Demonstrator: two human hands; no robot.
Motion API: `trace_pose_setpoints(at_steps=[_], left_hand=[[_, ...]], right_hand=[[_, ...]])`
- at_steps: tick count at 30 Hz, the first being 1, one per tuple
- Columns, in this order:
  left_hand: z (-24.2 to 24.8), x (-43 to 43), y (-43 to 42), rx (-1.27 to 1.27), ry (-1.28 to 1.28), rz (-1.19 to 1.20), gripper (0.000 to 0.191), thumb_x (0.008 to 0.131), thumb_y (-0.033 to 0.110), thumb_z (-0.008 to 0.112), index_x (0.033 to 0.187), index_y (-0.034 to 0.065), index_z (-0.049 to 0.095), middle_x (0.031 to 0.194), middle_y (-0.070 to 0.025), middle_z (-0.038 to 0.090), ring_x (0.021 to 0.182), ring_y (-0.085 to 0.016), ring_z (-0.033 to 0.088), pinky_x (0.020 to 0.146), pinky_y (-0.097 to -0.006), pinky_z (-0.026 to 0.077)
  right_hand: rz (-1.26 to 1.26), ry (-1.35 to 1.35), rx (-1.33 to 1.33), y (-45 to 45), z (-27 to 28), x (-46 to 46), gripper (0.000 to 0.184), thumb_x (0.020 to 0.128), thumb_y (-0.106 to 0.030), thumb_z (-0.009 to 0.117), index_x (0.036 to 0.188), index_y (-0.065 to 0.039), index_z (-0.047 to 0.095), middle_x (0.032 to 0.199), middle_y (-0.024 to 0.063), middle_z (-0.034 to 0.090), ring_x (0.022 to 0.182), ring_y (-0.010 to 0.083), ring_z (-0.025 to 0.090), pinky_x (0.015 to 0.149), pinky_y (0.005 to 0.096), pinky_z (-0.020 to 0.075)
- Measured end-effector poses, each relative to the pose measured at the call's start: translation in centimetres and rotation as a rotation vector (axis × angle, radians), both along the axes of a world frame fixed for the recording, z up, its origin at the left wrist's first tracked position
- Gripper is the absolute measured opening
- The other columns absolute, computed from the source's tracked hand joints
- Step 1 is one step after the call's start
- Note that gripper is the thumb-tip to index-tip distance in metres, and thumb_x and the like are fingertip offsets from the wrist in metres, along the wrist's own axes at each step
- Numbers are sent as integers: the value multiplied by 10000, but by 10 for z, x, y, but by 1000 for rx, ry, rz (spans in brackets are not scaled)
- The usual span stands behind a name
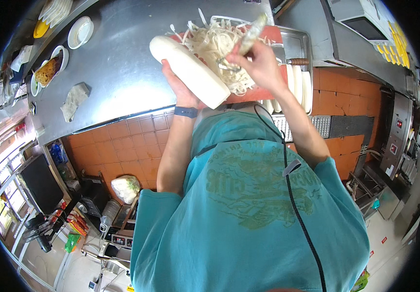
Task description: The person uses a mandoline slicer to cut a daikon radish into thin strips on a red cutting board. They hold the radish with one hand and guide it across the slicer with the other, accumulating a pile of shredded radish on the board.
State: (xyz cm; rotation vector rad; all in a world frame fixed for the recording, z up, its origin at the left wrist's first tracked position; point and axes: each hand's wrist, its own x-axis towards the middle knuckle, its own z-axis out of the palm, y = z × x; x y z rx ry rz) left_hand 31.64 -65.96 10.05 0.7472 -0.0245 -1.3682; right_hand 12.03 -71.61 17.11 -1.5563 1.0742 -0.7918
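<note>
My left hand [180, 82] holds a large peeled white radish [191, 73] from beneath and along its near side, tilted across the left of a red cutting board [237, 98]. In my right hand [263, 67] is a peeler, its pale wrapped handle [254, 33] pointing up and away, blurred. The peeler's metal head [228, 65] is just right of the radish, over a heap of white peel strips [210, 38]. Those strips cover much of the board and spill past its far edge. Whether the peeler's head touches the strips cannot be told.
A metal tray [309, 43] with long white radish pieces [297, 85] stands right of the board; a brown wooden handle [297, 61] lies across it. On the steel table [122, 54] are a crumpled cloth [75, 100], a white bowl [80, 32] and food containers [62, 60]. A black cord [294, 200] hangs down my front.
</note>
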Motion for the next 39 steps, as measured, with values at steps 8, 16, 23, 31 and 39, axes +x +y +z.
trace_pose_setpoints(at_steps=[8, 16, 23, 31, 39], left_hand=[[-8, -1, -12, 16, 17, -29, 737, 963, 660, 384, 1398, 77, 501, 1169, -140, 658, 967, -312, 667, 847, -456, 576], [5, -25, -4, -7, 62, -163, 809, 952, 693, 406, 1491, 90, 429, 1290, -185, 616, 1045, -295, 674, 822, -426, 590], [16, -19, 20, 113, 13, -379, 828, 969, 715, 384, 1400, 14, 478, 1107, -243, 670, 904, -318, 710, 726, -442, 614], [-5, -8, 12, 134, 113, -209, 769, 967, 700, 378, 1362, 55, 519, 1064, -203, 668, 906, -327, 690, 774, -468, 596], [0, -8, -5, 53, -9, -123, 703, 994, 615, 302, 1514, 153, 410, 1200, -122, 625, 945, -288, 671, 785, -435, 587]], right_hand=[[33, -93, 176, 42, -4, -19, 135, 901, -38, 767, 973, -34, 652, 921, 18, 685, 838, 78, 616, 736, 256, 506], [57, -103, 43, -14, -37, 23, 165, 866, -135, 813, 940, -37, 703, 893, 43, 730, 822, 117, 669, 757, 292, 542], [-102, -46, -53, -69, -27, 56, 180, 869, -164, 794, 912, -7, 717, 850, 53, 728, 796, 111, 651, 738, 289, 519], [-25, 114, -110, -30, -8, -2, 201, 910, -182, 786, 978, -21, 688, 836, 46, 716, 749, 91, 631, 684, 267, 503], [157, -159, 187, 42, 1, -22, 150, 900, -58, 777, 984, -31, 655, 881, 13, 678, 819, 90, 630, 739, 251, 515]])
